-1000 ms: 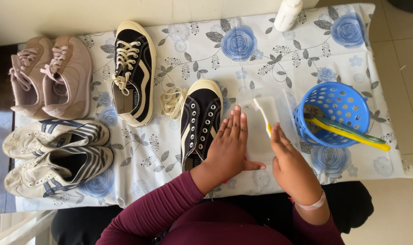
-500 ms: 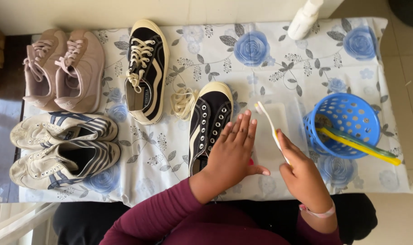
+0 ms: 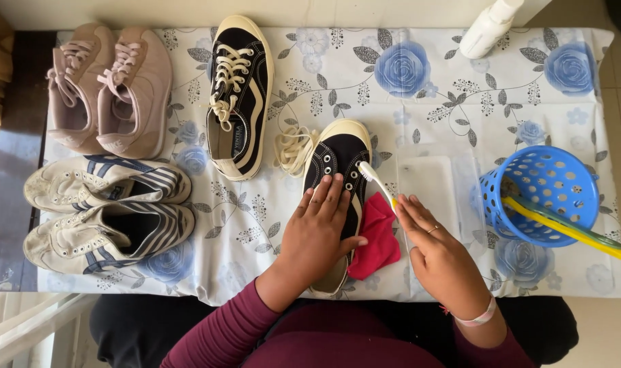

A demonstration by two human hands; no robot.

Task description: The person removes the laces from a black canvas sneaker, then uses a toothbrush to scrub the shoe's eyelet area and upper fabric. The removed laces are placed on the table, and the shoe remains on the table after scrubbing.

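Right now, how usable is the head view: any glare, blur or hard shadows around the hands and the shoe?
Head view: even daylight, soft shadows only. The left hand on the black sneaker and the right hand with the toothbrush are sharp. The white spray bottle is bright, nearly washed out, at the top edge. The floral cloth shows no glare.

6 shoes (image 3: 239,95), 1 basket (image 3: 539,194), 1 bottle (image 3: 488,27), 1 cloth (image 3: 379,238).
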